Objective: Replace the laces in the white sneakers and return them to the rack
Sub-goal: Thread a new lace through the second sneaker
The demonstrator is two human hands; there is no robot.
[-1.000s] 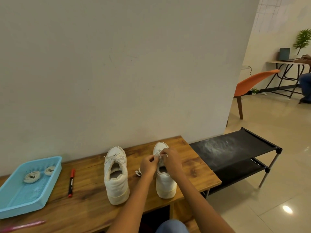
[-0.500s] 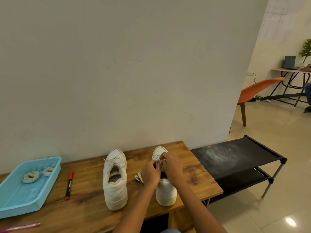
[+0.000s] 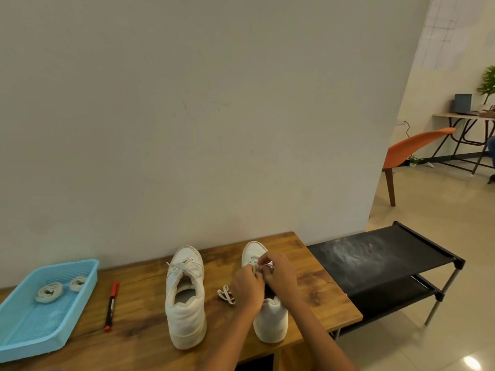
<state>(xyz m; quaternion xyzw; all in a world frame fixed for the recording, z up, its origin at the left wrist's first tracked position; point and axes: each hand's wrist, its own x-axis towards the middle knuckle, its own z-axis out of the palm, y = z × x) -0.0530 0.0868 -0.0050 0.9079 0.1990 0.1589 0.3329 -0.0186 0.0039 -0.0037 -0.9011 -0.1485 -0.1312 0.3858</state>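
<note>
Two white sneakers stand on the wooden table (image 3: 139,341), heels toward me. The left sneaker (image 3: 184,295) is laced and tied. Both my hands are over the tongue of the right sneaker (image 3: 269,321). My left hand (image 3: 247,287) and my right hand (image 3: 280,274) each pinch the white lace (image 3: 226,293) at the eyelets; a loose loop of it lies on the table just left of the shoe. Most of the shoe's lacing is hidden by my fingers. The black two-shelf rack (image 3: 380,261) stands right of the table.
A light blue tray (image 3: 29,333) at the table's left end holds two rolled-up laces (image 3: 48,291). A red-and-black marker (image 3: 111,303) lies between tray and sneakers. An orange chair (image 3: 409,153) and a desk stand far right on the tiled floor.
The camera has tilted slightly, shifting the view. My hands stay on the right sneaker's lace, with my fingers working a little closer toward the toe.
</note>
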